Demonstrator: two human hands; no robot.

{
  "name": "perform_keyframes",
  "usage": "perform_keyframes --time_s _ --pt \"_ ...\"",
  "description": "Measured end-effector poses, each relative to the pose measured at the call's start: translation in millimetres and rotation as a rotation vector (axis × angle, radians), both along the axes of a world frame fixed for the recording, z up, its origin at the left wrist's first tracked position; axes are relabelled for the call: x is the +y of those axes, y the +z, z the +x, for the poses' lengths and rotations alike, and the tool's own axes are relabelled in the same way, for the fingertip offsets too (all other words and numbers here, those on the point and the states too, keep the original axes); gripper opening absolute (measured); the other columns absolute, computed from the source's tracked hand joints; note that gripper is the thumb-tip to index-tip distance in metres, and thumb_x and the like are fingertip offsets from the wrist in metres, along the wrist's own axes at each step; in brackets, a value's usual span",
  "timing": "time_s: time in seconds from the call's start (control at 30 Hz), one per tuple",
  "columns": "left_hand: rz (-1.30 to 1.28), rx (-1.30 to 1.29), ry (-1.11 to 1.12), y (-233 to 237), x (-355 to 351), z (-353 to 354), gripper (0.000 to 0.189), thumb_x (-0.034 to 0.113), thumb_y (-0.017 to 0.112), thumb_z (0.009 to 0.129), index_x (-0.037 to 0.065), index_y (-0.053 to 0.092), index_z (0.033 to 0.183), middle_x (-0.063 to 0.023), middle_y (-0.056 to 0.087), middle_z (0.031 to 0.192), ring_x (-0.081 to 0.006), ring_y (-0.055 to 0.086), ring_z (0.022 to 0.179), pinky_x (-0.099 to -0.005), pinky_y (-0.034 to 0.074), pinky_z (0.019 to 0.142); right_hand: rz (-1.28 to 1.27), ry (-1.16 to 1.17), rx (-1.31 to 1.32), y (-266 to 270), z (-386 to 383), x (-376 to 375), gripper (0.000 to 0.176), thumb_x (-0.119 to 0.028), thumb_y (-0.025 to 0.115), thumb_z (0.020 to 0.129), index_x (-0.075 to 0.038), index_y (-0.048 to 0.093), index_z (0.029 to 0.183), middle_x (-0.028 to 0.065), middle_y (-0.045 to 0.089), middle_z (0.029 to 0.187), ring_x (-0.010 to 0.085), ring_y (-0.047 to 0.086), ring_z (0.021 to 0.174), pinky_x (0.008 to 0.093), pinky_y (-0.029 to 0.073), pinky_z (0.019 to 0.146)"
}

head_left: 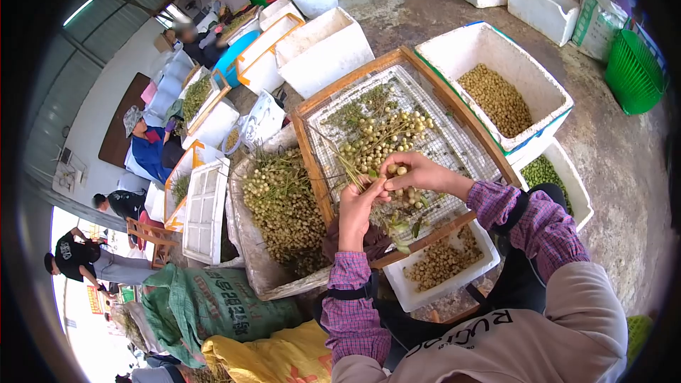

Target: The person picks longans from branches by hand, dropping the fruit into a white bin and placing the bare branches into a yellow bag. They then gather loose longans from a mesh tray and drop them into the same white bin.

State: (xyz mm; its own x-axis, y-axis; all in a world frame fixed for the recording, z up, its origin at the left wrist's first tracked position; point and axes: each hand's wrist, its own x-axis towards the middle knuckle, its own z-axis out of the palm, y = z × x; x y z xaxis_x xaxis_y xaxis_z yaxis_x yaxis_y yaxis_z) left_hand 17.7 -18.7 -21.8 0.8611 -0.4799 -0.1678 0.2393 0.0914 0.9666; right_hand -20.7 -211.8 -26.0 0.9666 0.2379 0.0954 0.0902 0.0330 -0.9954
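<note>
My left hand [358, 213] is closed around the thin stems of a fruit sprig [347, 164], just above a wood-framed mesh tray [462, 115]. The fingers of my right hand [422, 174] are curled at the sprig, beside my left fingertips, with small round yellowish fruits [411, 197] by them. Whether the right fingers grip a fruit or a stem is partly hidden. More fruit clusters [383, 135] with stems and leaves lie on the mesh. Loose fruits [443, 262] sit in a white foam box [411, 305] below the tray's near edge.
At left, a foam box [259, 280] holds stemmed fruit clusters [284, 206]. Another foam box [546, 78] at right contains loose fruits [496, 99]. Green and yellow sacks [220, 305] lie at lower left. A green basket [633, 71] stands far right. Several people work at left.
</note>
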Motion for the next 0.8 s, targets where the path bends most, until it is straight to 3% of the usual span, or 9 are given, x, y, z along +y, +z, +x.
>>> perform_keyframes --time_s 0.1,0.2,0.23,0.33,0.37,0.47,0.67,0.77,0.8 --pt "-0.001 0.017 0.004 -1 -3 -1 0.011 0.009 0.067 0.086 0.001 0.065 0.094 -0.0039 0.064 0.077 -0.0111 0.062 0.066 -0.0257 0.053 0.061 0.113 -0.036 0.020 -5 3 2 0.026 -0.019 0.068 0.088 -0.003 0.060 0.106 0.0016 0.061 0.095 0.0076 0.056 0.084 0.0239 0.047 0.072" --pt "-0.011 0.002 0.030 -7 -6 -1 0.011 0.006 0.065 0.087 -0.001 0.066 0.095 -0.0055 0.066 0.081 -0.0114 0.061 0.067 -0.0265 0.053 0.062 0.077 -0.064 0.207 7 -5 7 0.024 -0.025 0.062 0.092 -0.003 0.061 0.103 0.0012 0.060 0.096 0.0071 0.055 0.078 0.0240 0.045 0.067" --pt "0.013 -0.021 0.032 -9 -6 -2 0.011 0.006 0.065 0.087 -0.001 0.066 0.095 -0.0058 0.066 0.082 -0.0114 0.061 0.067 -0.0269 0.053 0.063 0.000 -0.110 0.164 14 -8 12 0.029 -0.029 0.063 0.091 -0.003 0.061 0.103 -0.0004 0.060 0.078 0.0066 0.052 0.069 0.0240 0.043 0.064" --pt "-0.021 -0.070 0.005 -8 -8 -6 0.010 0.008 0.064 0.088 -0.001 0.064 0.092 -0.0068 0.066 0.080 -0.0115 0.061 0.067 -0.0269 0.053 0.063 0.058 -0.101 0.255 -5 -2 10 0.027 -0.028 0.063 0.091 -0.002 0.064 0.095 0.0007 0.062 0.079 0.0080 0.053 0.070 0.0260 0.044 0.066" --pt "-0.016 -0.069 0.010 -6 -8 -7 0.009 0.008 0.064 0.088 -0.001 0.064 0.091 -0.0070 0.066 0.080 -0.0117 0.061 0.067 -0.0270 0.053 0.063 0.167 -0.123 0.283 -5 -2 12 0.021 -0.022 0.063 0.090 -0.001 0.065 0.087 0.0019 0.063 0.081 0.0095 0.054 0.072 0.0269 0.044 0.069" --pt "0.015 -0.059 0.011 -5 -9 -9 0.009 0.007 0.063 0.089 -0.001 0.063 0.090 -0.0073 0.066 0.080 -0.0123 0.062 0.066 -0.0274 0.053 0.062 0.197 -0.098 0.185 -15 1 9 0.015 -0.015 0.063 0.088 0.000 0.064 0.087 0.0018 0.063 0.081 0.0102 0.056 0.073 0.0264 0.045 0.070" --pt "0.074 -0.045 0.004 -19 -12 -9 0.009 0.008 0.061 0.091 0.000 0.060 0.087 -0.0065 0.063 0.075 -0.0120 0.060 0.061 -0.0269 0.052 0.055 -0.102 -0.223 -0.086 -14 -2 12 0.014 -0.011 0.061 0.087 0.003 0.062 0.089 0.0053 0.063 0.080 0.0102 0.059 0.075 0.0268 0.047 0.065" --pt "0.111 -0.117 0.056 -16 -18 -14 0.010 0.008 0.060 0.091 0.000 0.058 0.085 -0.0056 0.061 0.073 -0.0112 0.058 0.058 -0.0265 0.052 0.054 -0.014 -0.300 0.220 7 -13 21 0.011 -0.009 0.058 0.087 0.002 0.062 0.088 0.0066 0.062 0.077 0.0112 0.059 0.072 0.0273 0.047 0.061" --pt "0.092 -0.146 0.057 -14 -21 -16 0.010 0.008 0.059 0.092 0.000 0.058 0.086 -0.0055 0.061 0.074 -0.0110 0.058 0.058 -0.0265 0.051 0.053 0.215 -0.283 0.316 -4 -9 19 0.011 -0.009 0.057 0.088 0.001 0.061 0.089 0.0064 0.062 0.077 0.0118 0.058 0.070 0.0276 0.047 0.060"
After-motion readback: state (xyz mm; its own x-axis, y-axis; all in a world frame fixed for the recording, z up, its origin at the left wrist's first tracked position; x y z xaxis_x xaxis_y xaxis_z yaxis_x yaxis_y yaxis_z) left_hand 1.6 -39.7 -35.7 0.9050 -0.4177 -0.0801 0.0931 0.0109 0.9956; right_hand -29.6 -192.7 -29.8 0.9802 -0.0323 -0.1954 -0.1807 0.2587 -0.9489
